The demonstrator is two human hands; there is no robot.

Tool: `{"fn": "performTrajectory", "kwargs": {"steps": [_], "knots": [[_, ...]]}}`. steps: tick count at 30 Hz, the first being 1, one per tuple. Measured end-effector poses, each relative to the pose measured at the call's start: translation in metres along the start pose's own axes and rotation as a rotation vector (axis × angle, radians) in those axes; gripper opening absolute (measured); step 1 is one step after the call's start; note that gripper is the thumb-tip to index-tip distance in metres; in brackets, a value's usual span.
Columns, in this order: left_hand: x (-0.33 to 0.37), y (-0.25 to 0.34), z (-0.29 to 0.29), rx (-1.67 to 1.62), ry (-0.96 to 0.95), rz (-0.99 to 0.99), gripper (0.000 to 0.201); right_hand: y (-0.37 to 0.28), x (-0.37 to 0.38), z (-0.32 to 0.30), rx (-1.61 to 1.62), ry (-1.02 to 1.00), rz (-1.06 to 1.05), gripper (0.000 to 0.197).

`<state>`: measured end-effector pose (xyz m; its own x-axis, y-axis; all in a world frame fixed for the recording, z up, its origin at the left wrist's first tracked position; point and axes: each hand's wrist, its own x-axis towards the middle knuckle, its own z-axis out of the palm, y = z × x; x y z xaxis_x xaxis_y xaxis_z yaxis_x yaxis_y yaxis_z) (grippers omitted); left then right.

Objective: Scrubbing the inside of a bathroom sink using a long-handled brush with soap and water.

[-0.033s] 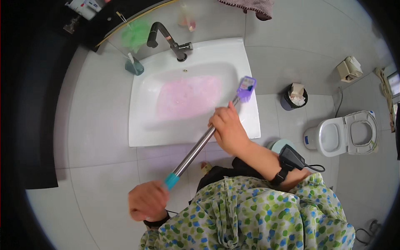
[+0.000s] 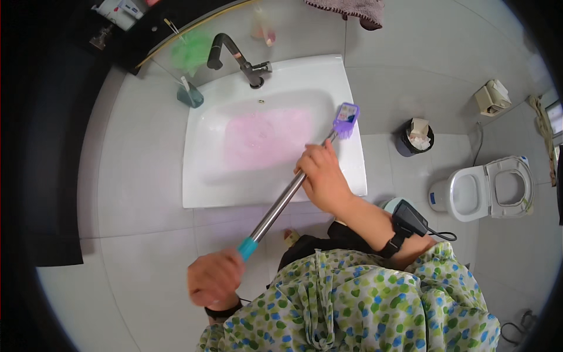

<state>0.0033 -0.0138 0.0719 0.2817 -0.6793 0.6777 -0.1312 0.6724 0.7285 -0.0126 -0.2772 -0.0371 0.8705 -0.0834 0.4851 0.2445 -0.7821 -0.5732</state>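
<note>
My left hand [image 2: 216, 277] grips the lower end of a long-handled brush, by its teal collar. The brush has a shiny metal pole [image 2: 271, 218] and a purple head [image 2: 346, 119] with bristles along its lower edge. Farther up the pole, just below the head, my right hand [image 2: 319, 176] is closed round it. The pole slants up to the right across the front of a white sink [image 2: 211, 196]. The brush head is over the sink's right rim; I cannot tell whether it touches. Pinkish liquid [image 2: 264, 141] lies in the basin.
A dark faucet [image 2: 234, 56] stands at the sink's back, with a teal cup [image 2: 190, 95] to its left. On the right are a black-lined bin [image 2: 406, 145] and a toilet [image 2: 466, 193] with its lid raised. A tissue box [image 2: 491, 98] hangs on the wall.
My left hand and the pole's lower end have shifted slightly right. The purple head has risen a little in view. Both hands keep their hold.
</note>
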Motion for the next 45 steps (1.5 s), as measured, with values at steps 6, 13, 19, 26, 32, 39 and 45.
{"fn": "performTrajectory", "kwargs": {"steps": [6, 13, 19, 26, 32, 39, 45], "knots": [[0.013, -0.056, 0.015, 0.26, 0.321, -0.098, 0.018, 0.048, 0.041, 0.025, 0.043, 0.147, 0.093, 0.017], [0.043, -0.103, 0.025, 0.662, 0.183, -0.154, 0.015, 0.076, 0.094, 0.071, 0.259, 0.103, 0.069, 0.018], [0.052, -0.112, 0.02, 0.764, 0.226, -0.192, 0.021, 0.081, 0.112, 0.082, 0.208, 0.053, 0.043, 0.016], [0.061, -0.114, 0.02, 0.56, 0.112, -0.177, 0.02, 0.104, 0.081, 0.031, -0.041, 0.175, 0.146, 0.012], [0.057, -0.06, 0.023, 0.36, 0.023, -0.233, 0.019, 0.062, 0.034, 0.0, -0.175, 0.187, 0.21, 0.015], [-0.004, 0.029, -0.01, 0.005, 0.121, -0.132, 0.046, -0.028, -0.019, -0.009, -0.055, 0.062, 0.151, 0.021], [-0.05, 0.067, -0.032, -0.21, 0.332, -0.107, 0.066, -0.072, -0.058, 0.003, 0.048, -0.095, 0.046, 0.026]]}}
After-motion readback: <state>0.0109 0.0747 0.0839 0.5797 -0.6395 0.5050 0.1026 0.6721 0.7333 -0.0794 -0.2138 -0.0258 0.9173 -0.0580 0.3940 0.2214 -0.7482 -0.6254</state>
